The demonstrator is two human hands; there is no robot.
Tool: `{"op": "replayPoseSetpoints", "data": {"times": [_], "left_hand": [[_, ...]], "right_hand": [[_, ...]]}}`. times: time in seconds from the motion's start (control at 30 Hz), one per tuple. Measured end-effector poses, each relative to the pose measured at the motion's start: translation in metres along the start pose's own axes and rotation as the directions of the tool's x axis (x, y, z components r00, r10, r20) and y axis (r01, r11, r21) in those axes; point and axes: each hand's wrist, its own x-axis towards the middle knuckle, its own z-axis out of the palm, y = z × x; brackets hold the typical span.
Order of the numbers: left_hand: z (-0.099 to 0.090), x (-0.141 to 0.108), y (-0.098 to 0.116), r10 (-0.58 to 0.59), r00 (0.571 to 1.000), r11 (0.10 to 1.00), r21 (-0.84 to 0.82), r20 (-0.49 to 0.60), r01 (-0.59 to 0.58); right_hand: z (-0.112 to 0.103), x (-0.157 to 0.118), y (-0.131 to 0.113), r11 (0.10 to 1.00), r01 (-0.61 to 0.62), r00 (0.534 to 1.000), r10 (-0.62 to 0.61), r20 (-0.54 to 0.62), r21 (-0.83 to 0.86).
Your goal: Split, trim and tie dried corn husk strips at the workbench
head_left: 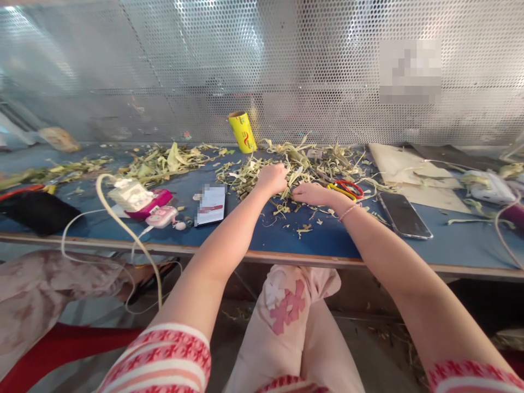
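Note:
A heap of dried, pale green plant strips [305, 158] lies on the blue table in front of me. My left hand [272, 180] is closed at the middle of the heap; its fingertips are hidden, so what it grips is unclear. Lower and to the right, my right hand [311, 194] rests at the heap's near edge with its fingers curled together. Whatever is between those fingers is too small to make out. Scissors [347, 190] with red and yellow handles lie just right of my right hand, their blades partly among the strips.
A yellow tube [243, 132] stands behind the heap, before a perforated metal panel [196, 65]. Phones [404, 215] lie on both sides. At left are another plant pile [164, 164], a charger block [139, 199] with cables and a black pouch [39, 210]. Cardboard [413, 172] lies right.

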Motion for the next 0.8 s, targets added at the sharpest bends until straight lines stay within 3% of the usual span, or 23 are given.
{"op": "replayPoseSetpoints", "data": {"times": [0.2, 0.3, 0.4, 0.53, 0.63, 0.8], "left_hand": [[-0.002, -0.001, 0.006, 0.001, 0.999, 0.999, 0.032, 0.033, -0.002], [-0.003, -0.002, 0.003, -0.065, 0.998, 0.998, -0.012, 0.026, 0.065], [-0.004, -0.003, -0.003, -0.132, 0.991, 0.986, -0.101, -0.008, 0.131], [-0.002, -0.004, -0.003, -0.071, 0.995, 0.963, -0.266, -0.068, 0.050], [0.002, -0.004, 0.004, -0.041, 0.993, 0.913, -0.408, -0.113, -0.008], [0.012, -0.001, 0.013, -0.090, 0.993, 0.765, -0.644, -0.075, 0.020]], "right_hand": [[-0.002, -0.002, 0.002, 0.999, -0.007, 0.998, 0.004, 0.067, 0.039], [0.000, -0.002, 0.008, 0.999, -0.036, 0.998, 0.037, -0.060, 0.016], [0.002, -0.002, 0.015, 0.994, -0.105, 0.960, 0.105, -0.261, 0.016], [0.005, 0.001, 0.024, 0.959, -0.241, 0.897, 0.278, -0.344, 0.148], [0.008, 0.005, 0.024, 0.878, -0.291, 0.876, 0.404, -0.263, 0.380], [0.008, 0.006, 0.012, 0.587, -0.244, 0.829, 0.539, -0.149, 0.772]]}}
